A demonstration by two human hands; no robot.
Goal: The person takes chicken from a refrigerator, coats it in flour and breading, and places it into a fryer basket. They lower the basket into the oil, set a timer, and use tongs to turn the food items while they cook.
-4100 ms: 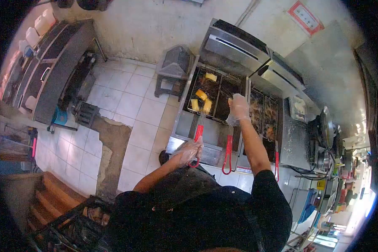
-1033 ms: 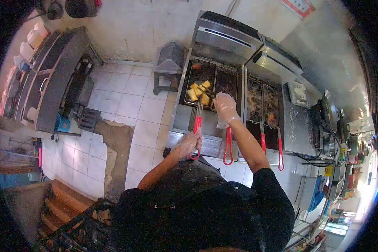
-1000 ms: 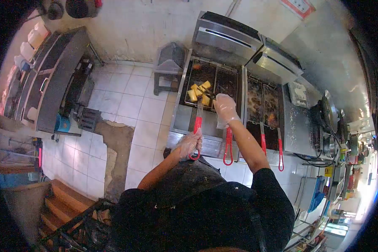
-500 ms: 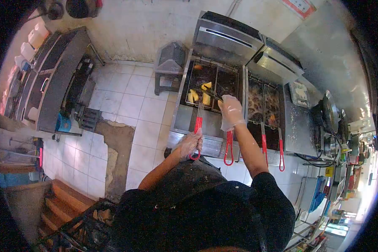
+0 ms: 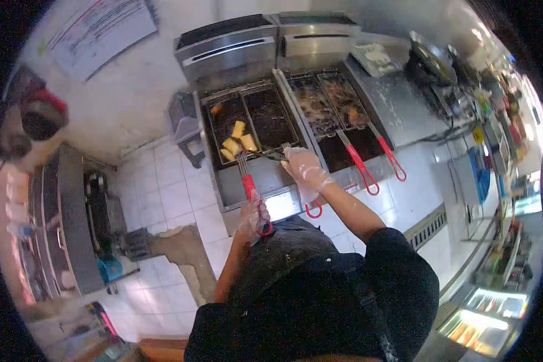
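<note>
My left hand [image 5: 252, 217], in a clear plastic glove, is closed around the red handle of a fryer basket [image 5: 208, 120]. Several yellow food pieces [image 5: 238, 142] lie at the near end of that basket, beside its handle. My right hand [image 5: 308, 171], also gloved, grips dark tongs [image 5: 273, 155] that point left, toward the yellow pieces. Whether the tongs' tips touch a piece I cannot make out. Beneath my right hand shows the red handle loop [image 5: 314, 210] of the neighbouring basket. A small orange bit [image 5: 216, 109] sits near the far left corner of the fryer.
To the right, a second fryer [image 5: 338, 151] holds two baskets in bubbling oil, their red handles [image 5: 362, 163] jutting toward me. Beyond it are a metal tray [image 5: 374, 59] and a wok [image 5: 431, 60] on the counter. A grey stool-like stand [image 5: 184, 114] is left of the fryers.
The view has turned, shifting the fryers leftward. The tongs have moved from over a yellow piece toward the basket's near edge. My left hand keeps its hold on the handle.
</note>
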